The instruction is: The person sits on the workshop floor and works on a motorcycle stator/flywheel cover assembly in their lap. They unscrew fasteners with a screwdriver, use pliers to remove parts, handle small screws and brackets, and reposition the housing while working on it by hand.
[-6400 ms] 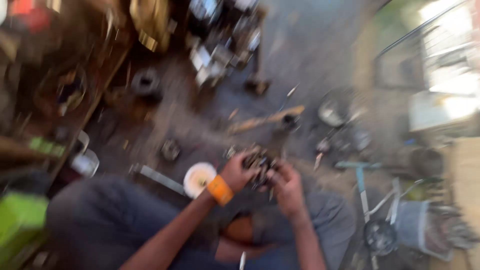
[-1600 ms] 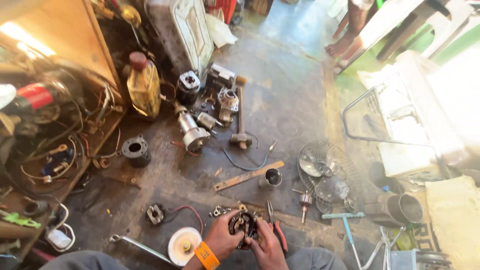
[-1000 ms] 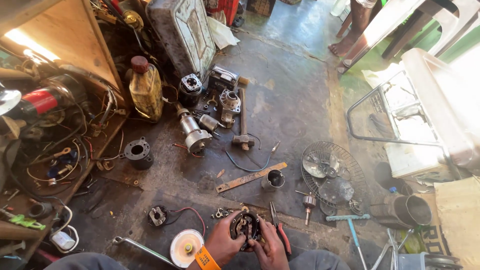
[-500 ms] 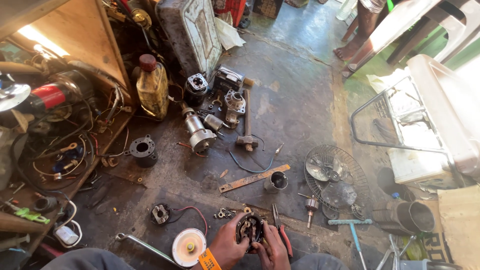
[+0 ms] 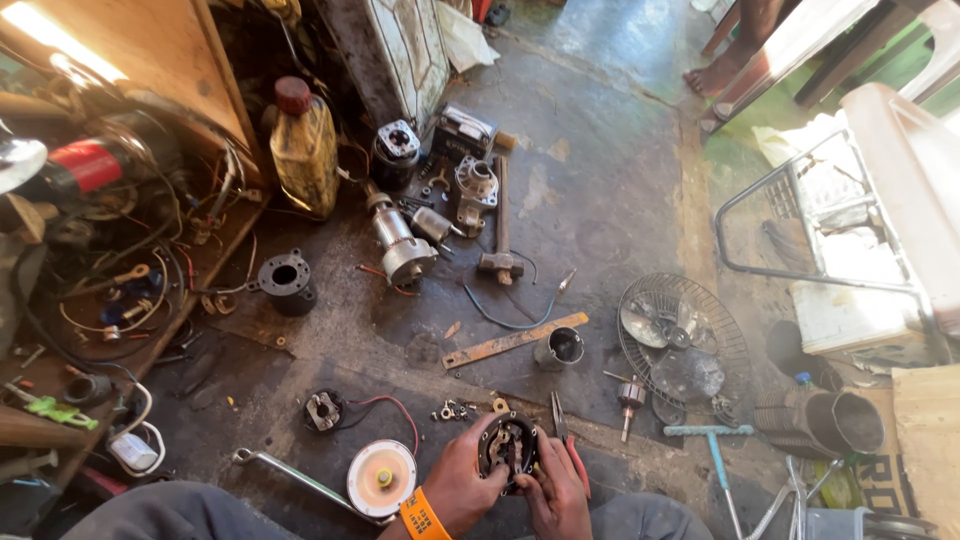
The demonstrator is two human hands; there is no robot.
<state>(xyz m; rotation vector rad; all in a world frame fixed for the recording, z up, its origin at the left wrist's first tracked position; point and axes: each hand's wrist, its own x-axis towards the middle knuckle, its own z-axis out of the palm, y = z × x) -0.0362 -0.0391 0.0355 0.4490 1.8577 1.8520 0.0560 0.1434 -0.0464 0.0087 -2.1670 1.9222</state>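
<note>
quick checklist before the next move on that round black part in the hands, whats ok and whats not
1. Grip on the round black part: held by the left hand and the right hand, above the floor. Ok.
2. Pliers with red handles lie on the floor right next to the right hand. Ok.
3. Small loose metal pieces sit on the floor just beyond the part, easy to knock. Not ok.
4. Inside of the part: dark and partly hidden by fingers. Cannot tell.
5. Floor around the hands: white round disc and long wrench lie close to the left hand. Not ok.
</note>
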